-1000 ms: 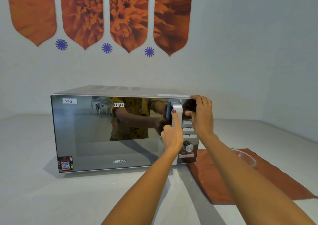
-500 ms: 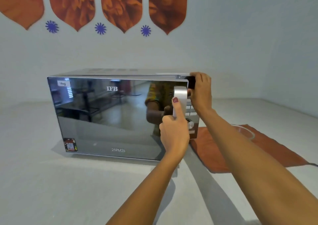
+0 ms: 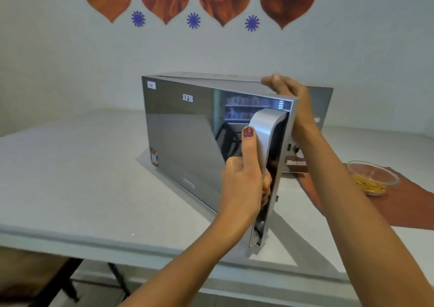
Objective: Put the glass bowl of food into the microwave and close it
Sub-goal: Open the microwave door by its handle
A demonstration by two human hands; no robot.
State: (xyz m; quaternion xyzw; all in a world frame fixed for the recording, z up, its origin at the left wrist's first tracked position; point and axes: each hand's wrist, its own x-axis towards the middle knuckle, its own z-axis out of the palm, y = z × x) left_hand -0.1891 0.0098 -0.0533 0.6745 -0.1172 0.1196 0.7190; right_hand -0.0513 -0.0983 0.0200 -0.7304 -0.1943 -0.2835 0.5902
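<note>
Two hands on the microwave: its cavity is hidden behind the half-swung door. Left hand has its fingers wrapped tight round the silver handle; right hand lies flat on the top edge. Glass bowl sits far right on the rust mat, apart, on the tabletop.

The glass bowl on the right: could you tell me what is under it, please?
The glass bowl sits on a rust-brown mat on the table. The right forearm covers the mat's near-left part.
</note>
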